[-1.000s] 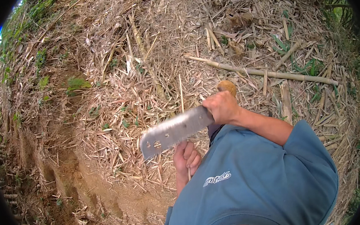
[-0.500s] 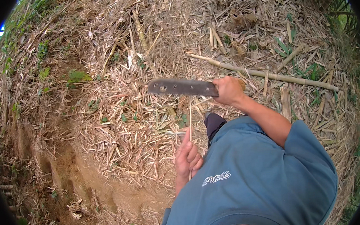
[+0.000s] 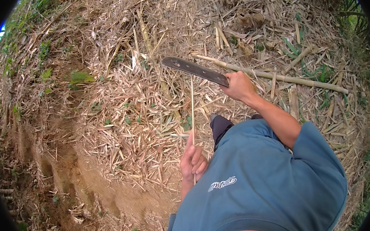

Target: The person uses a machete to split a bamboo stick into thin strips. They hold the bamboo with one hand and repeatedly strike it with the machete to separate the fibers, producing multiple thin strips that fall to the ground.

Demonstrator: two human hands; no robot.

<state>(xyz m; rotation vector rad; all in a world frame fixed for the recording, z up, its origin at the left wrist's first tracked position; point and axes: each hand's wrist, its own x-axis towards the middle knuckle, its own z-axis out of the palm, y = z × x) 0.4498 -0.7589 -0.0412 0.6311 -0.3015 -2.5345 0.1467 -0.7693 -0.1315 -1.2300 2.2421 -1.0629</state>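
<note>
My right hand (image 3: pixel 238 86) is closed round the handle of a machete (image 3: pixel 193 69), whose dark, broad blade has several holes along it. The blade points away to the left, its rounded tip tilted toward the far side. Nearer my body, my left hand (image 3: pixel 192 162) grips a thin, pale bamboo strip (image 3: pixel 192 108) with the forefinger stretched along it. The strip stands out lengthwise ahead of me, and its far end reaches the blade's lower edge in the picture. Whether strip and blade touch I cannot tell. The handle is mostly hidden by my fingers.
Dry bamboo leaves and chips (image 3: pixel 125 133) cover the ground. A long bamboo pole (image 3: pixel 277 77) lies beyond my right hand, with shorter pieces around it. On the left, a bare earth slope (image 3: pixel 74 167) drops off, and stacked poles (image 3: pixel 4 190) show at the rim.
The machete has risen toward the far side, its tip swinging up from nearly level. My right hand moved slightly away and right. The left hand still holds the strip in about the same place.
</note>
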